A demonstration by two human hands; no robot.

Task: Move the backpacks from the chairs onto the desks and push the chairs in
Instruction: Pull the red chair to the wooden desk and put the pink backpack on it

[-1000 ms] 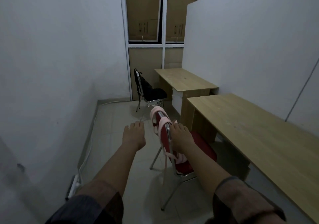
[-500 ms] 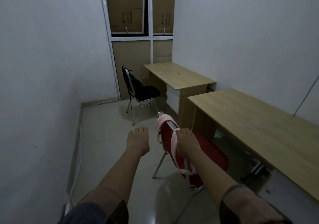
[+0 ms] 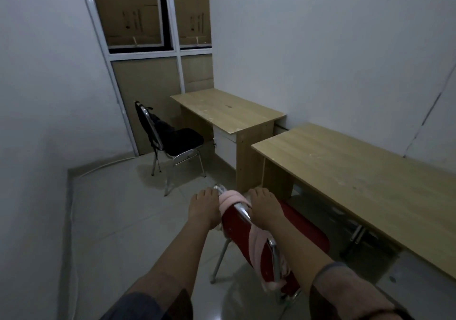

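A pink backpack [image 3: 256, 242] hangs on the backrest of the red chair [image 3: 303, 230] in the lower middle of the frame; its straps lie over the top bar and its body is mostly hidden behind the backrest. The left hand [image 3: 203, 210] is on the top bar at the left corner, just beside a pink strap, with the fingers bent down over the edge. The right hand [image 3: 265, 207] is on the top bar to the right of the strap, fingers also bent over the front of the backrest. I cannot tell if the fingers hold the strap or only the bar. The hands are apart, with the strap between them.

The red chair stands with its seat partly under the near desk [image 3: 365, 184], at the right of the frame. Behind it, in the middle of the frame, is a second desk [image 3: 229, 112]. A black chair [image 3: 180, 139] stands just left of it, and a black backpack [image 3: 158, 127] hangs at its backrest. White walls [image 3: 44, 97] close the room at the left and right.
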